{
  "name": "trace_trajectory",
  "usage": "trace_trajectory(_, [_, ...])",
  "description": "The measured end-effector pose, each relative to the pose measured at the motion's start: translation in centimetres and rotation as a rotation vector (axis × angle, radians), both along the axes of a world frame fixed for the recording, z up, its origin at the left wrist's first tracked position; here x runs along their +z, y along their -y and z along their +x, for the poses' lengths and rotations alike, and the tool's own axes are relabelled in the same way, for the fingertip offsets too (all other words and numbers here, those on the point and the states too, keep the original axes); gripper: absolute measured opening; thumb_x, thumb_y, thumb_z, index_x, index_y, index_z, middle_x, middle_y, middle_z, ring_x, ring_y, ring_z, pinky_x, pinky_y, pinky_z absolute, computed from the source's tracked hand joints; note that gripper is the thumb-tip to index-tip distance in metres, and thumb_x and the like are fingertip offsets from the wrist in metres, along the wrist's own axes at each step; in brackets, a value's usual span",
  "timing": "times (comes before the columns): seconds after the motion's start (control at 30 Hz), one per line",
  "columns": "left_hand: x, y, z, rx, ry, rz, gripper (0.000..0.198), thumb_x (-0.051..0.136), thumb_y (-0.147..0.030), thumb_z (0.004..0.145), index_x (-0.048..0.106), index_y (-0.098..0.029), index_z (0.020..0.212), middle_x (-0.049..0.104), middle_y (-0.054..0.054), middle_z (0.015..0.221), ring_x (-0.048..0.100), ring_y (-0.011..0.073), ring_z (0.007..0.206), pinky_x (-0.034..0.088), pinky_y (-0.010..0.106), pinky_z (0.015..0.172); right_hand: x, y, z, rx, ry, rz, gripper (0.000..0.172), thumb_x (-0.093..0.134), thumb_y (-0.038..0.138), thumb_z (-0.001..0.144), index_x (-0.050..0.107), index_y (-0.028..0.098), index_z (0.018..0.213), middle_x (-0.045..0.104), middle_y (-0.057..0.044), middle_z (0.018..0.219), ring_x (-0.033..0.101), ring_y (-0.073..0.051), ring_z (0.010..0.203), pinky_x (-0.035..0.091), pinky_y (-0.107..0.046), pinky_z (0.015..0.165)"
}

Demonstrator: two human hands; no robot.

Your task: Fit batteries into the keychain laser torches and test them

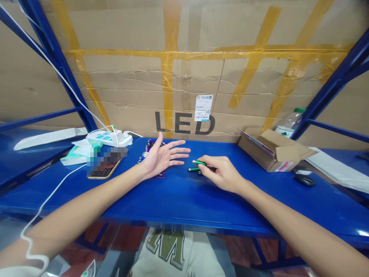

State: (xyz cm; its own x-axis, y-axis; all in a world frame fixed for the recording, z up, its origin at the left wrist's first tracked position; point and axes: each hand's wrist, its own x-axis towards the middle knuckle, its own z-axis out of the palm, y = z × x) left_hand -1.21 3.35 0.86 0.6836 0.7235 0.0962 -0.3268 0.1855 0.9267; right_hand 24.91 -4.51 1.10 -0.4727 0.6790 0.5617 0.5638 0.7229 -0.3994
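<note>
My left hand (pixel 163 156) is open, palm turned right and up, fingers stretched out above a small pile of purple and silver parts (pixel 150 148) on the blue table (pixel 178 196). My right hand (pixel 220 171) is closed in a pinch on a green pen-like stick (pixel 200 163) with a silver tip. A second green stick (pixel 193 169) lies on the table just below it, by the same fingers. The two hands are a short gap apart.
A phone (pixel 103 169) lies at the left, with a white power strip (pixel 108 137) and cable behind it. An open cardboard box (pixel 272 152) stands at the right, a black mouse (pixel 305 180) beside it, a plastic bottle (pixel 290 123) behind. A cardboard wall backs the table.
</note>
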Motion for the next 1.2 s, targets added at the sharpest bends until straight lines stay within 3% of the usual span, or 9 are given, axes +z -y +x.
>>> trace_trajectory(0.87, [-0.05,-0.12,-0.06,-0.013,-0.004,0.005,0.094,0.025,-0.085,0.102,0.058,-0.014,0.155,0.064,0.024,0.151,0.06,0.0401,0.138,0.049,0.051,0.11,-0.07,-0.16,0.02,-0.06,-0.05,0.014,0.024,0.054,0.031,0.107,0.071,0.02,0.094,0.074,-0.001,0.076,0.061,-0.014,0.062,0.043,-0.026,0.063])
trace_trajectory(1.2, [0.19,0.2,0.07,0.008,-0.015,0.016,0.095,0.022,-0.085,0.102,0.058,-0.013,0.154,0.066,0.023,0.149,0.062,0.0389,0.135,0.05,0.05,0.108,-0.44,-0.28,0.09,0.011,0.14,-0.06,0.025,0.052,0.031,0.107,0.074,0.02,0.101,0.077,-0.003,0.083,0.063,-0.015,0.066,0.041,-0.027,0.066])
